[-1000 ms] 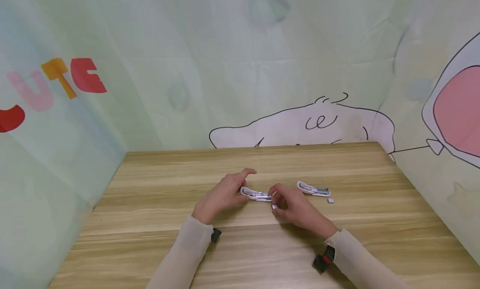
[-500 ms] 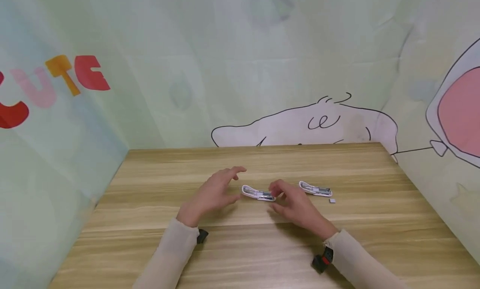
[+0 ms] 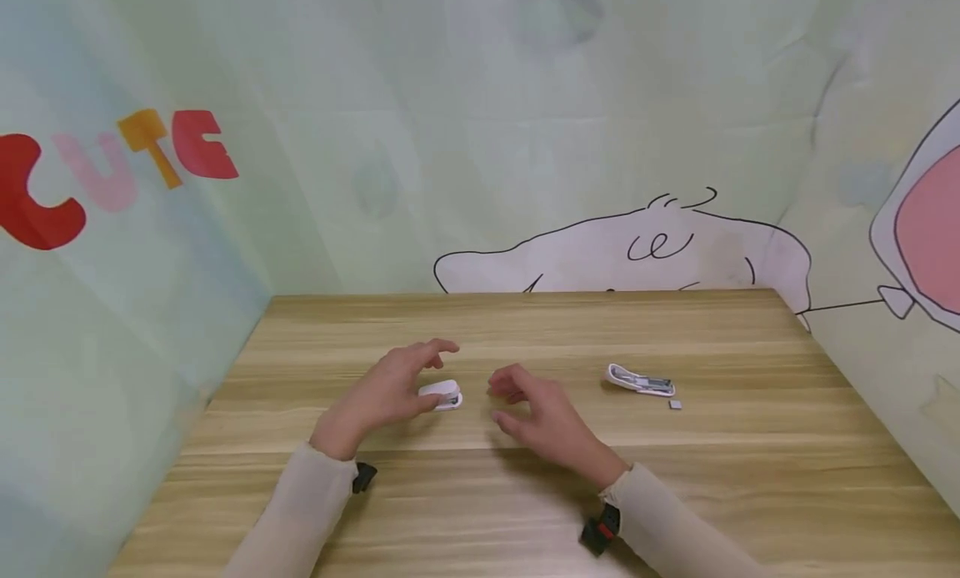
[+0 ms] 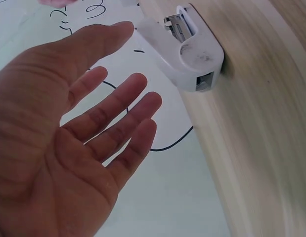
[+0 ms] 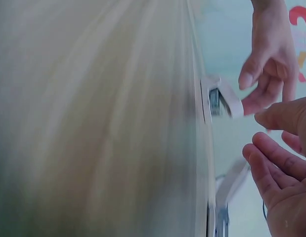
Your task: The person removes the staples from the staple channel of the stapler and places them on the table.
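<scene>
Left hand [image 3: 386,390]: fingers spread around near white stapler [image 3: 441,388] on table [image 3: 450,511], front-left of center; thumb just beside it, can't tell if touching. Right hand [image 3: 551,419]: fingers loosely bent, thumb apart, holding nothing. Wall lettering [image 3: 45,219] reads "CUTE".

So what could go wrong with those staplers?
The left hand could get pinched: it's right by a stapler whose top is up. And the gray bit lies loose beside the other stapler, so a bump might knock it away.
</scene>
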Demonstrator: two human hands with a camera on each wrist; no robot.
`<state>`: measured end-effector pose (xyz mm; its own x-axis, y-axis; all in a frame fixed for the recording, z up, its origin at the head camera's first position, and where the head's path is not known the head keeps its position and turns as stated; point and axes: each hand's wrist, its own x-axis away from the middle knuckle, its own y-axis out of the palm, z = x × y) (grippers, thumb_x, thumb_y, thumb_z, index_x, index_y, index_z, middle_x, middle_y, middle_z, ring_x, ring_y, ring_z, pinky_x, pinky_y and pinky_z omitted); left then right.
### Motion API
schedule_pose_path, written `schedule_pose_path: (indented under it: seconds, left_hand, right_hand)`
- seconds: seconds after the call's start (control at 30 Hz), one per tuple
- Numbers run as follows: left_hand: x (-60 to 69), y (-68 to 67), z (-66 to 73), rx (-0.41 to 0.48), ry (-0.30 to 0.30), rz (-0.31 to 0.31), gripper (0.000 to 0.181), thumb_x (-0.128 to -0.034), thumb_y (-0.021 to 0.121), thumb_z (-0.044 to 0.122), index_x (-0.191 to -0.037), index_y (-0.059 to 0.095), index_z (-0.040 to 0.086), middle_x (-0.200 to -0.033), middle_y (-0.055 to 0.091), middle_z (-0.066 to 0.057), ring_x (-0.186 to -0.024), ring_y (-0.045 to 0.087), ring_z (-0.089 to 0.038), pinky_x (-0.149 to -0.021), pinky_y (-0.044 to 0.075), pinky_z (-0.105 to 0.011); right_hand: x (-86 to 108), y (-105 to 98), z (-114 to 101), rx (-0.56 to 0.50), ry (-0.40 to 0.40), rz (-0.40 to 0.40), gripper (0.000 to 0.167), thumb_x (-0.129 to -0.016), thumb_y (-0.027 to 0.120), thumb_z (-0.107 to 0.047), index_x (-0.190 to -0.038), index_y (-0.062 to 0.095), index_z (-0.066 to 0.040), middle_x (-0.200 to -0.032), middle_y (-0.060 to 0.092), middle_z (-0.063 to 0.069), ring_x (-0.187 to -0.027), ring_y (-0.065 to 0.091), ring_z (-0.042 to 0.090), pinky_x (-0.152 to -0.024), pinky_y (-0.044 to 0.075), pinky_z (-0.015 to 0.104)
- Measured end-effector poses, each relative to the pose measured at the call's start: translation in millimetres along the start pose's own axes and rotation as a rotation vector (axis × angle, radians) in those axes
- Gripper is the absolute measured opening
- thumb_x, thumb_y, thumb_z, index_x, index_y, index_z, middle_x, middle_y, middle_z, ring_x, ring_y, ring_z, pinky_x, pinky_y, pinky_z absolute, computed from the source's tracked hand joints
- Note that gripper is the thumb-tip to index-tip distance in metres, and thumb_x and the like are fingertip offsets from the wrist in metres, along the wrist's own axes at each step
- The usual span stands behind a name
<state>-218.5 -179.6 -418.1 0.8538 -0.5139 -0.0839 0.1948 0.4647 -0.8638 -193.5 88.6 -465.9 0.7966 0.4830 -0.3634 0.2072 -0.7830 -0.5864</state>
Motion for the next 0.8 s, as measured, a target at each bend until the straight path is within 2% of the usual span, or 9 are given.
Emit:
schedule_pose_path:
  seconds: [0.13, 0.37, 0.43, 0.5, 0.6, 0.67, 0.73, 0.8]
  left_hand:
    - [0.3, 4.2, -3.6, 0.021, -0.01, -0.002, 0.065, -0.0916, 0.085, 0.012, -0.149, 0.056, 0.015, -0.125, 0.075, -0.016, -0.115, 0.072, -0.032, -0.1, 0.059, -0.053]
    - [-0.2, 14.8, -8.3, 0.071, 0.004, 0.034, 0.062, -0.0909, 0.085, 0.007, -0.147, 0.058, 0.011, -0.114, 0.079, -0.01, -0.108, 0.075, -0.026, -0.099, 0.059, -0.052]
    - [-0.5, 17.3, -10.1, 0.087, 0.007, 0.033, 0.062, -0.0913, 0.084, 0.006, -0.147, 0.058, 0.011, -0.112, 0.079, -0.008, -0.106, 0.075, -0.024, -0.099, 0.059, -0.052]
    - [-0.7, 19.3, -11.5, 0.102, 0.002, 0.029, 0.062, -0.0916, 0.083, 0.004, -0.147, 0.058, 0.012, -0.111, 0.079, -0.008, -0.104, 0.076, -0.023, -0.099, 0.059, -0.051]
    - [-0.6, 20.8, -11.9, 0.109, -0.011, 0.03, 0.063, -0.0918, 0.083, 0.004, -0.148, 0.057, 0.013, -0.11, 0.08, -0.007, -0.103, 0.075, -0.021, -0.099, 0.059, -0.05]
    - [-0.2, 21.0, -11.8, 0.117, -0.016, 0.039, 0.065, -0.091, 0.083, 0.002, -0.149, 0.056, 0.013, -0.109, 0.08, -0.007, -0.102, 0.075, -0.02, -0.099, 0.059, -0.05]
    - [0.5, 20.6, -12.0, 0.119, -0.014, 0.051, 0.066, -0.0904, 0.083, 0.001, -0.149, 0.055, 0.013, -0.108, 0.08, -0.006, -0.101, 0.074, -0.019, -0.097, 0.059, -0.049]
    - [1.3, 20.2, -13.1, 0.128, -0.014, 0.06, 0.068, -0.09, 0.083, 0.0, -0.149, 0.054, 0.014, -0.107, 0.08, -0.005, -0.1, 0.074, -0.018, -0.094, 0.059, -0.046]
  right_hand:
    - [-10.3, 19, -5, -0.02, 0.02, 0.005, 0.037, -0.093, 0.08, -0.001, -0.125, 0.062, -0.001, -0.117, 0.08, 0.017, -0.109, 0.079, 0.028, -0.093, 0.064, 0.038]
    - [-23.8, 42, -9, 0.015, 0.12, 0.086, 0.039, -0.091, 0.081, -0.002, -0.125, 0.061, -0.005, -0.113, 0.082, 0.016, -0.1, 0.082, 0.028, -0.089, 0.066, 0.04]
    - [-26.2, 46, -10, 0.03, 0.151, 0.093, 0.042, -0.091, 0.08, -0.002, -0.128, 0.06, -0.007, -0.114, 0.082, 0.015, -0.101, 0.082, 0.027, -0.091, 0.065, 0.044]
    - [-28.8, 49, -11, 0.037, 0.179, 0.098, 0.045, -0.091, 0.08, -0.003, -0.13, 0.06, -0.008, -0.115, 0.082, 0.015, -0.104, 0.081, 0.027, -0.1, 0.061, 0.047]
    - [-33.0, 53, -10, 0.038, 0.202, 0.102, 0.046, -0.091, 0.08, -0.001, -0.131, 0.058, -0.009, -0.116, 0.082, 0.015, -0.105, 0.081, 0.027, -0.102, 0.06, 0.048]
    - [-35.8, 56, -9, 0.031, 0.207, 0.105, 0.047, -0.09, 0.08, 0.0, -0.13, 0.058, -0.008, -0.115, 0.082, 0.016, -0.104, 0.081, 0.027, -0.1, 0.061, 0.045]
    - [-38.5, 59, -7, 0.025, 0.21, 0.105, 0.048, -0.089, 0.081, 0.003, -0.129, 0.058, -0.007, -0.113, 0.082, 0.017, -0.101, 0.081, 0.027, -0.09, 0.065, 0.041]
    - [-40.9, 60, -6, 0.024, 0.218, 0.102, 0.049, -0.088, 0.081, 0.004, -0.129, 0.057, -0.007, -0.112, 0.083, 0.016, -0.099, 0.081, 0.025, -0.088, 0.065, 0.037]
